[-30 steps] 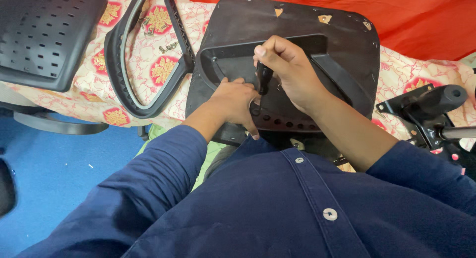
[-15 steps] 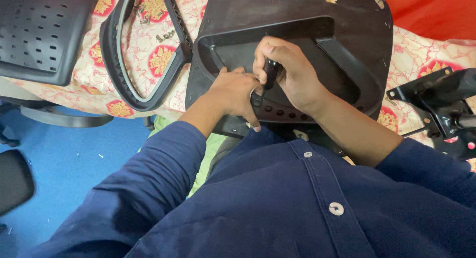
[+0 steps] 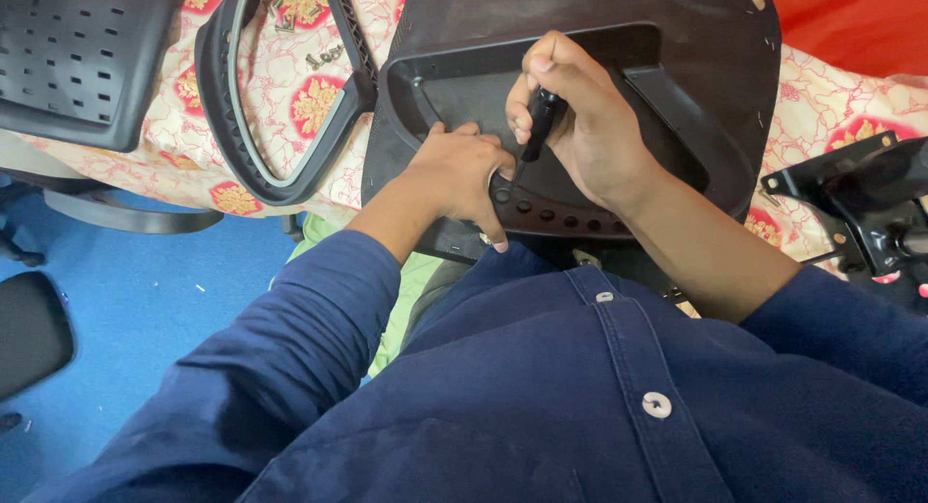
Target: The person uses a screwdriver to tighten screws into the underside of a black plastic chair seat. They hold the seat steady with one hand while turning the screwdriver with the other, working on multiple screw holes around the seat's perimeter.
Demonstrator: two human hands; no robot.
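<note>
The right hand [image 3: 590,126] is closed in a fist around the black handle of a screwdriver [image 3: 537,122], held nearly upright with its tip pointing down toward 7 o'clock. The left hand [image 3: 462,174] lies flat and loosely spread, fingers together, pressing on the near rim of a black plastic chair seat pan [image 3: 715,68]; its thumb reaches toward the tool's tip. The two hands sit just beside each other, nearly touching.

The seat pan is dark, matt and scuffed, turned underside up, with a raised moulded recess in its middle and a curved row of small holes [image 3: 556,215] along the near edge, at 6 o'clock of the right hand. It rests on a floral cloth [image 3: 290,78], cream with red and gold medallions, at the centre of the view.

At 9 o'clock of the pan lies a black looped frame [image 3: 280,179] on the same cloth, with small screws [image 3: 324,57] inside the loop. At 10 o'clock is a perforated black panel [image 3: 77,58]. At 3 o'clock stands a black metal mechanism [image 3: 860,199]. A blue floor [image 3: 145,310] shows at 8 o'clock.
</note>
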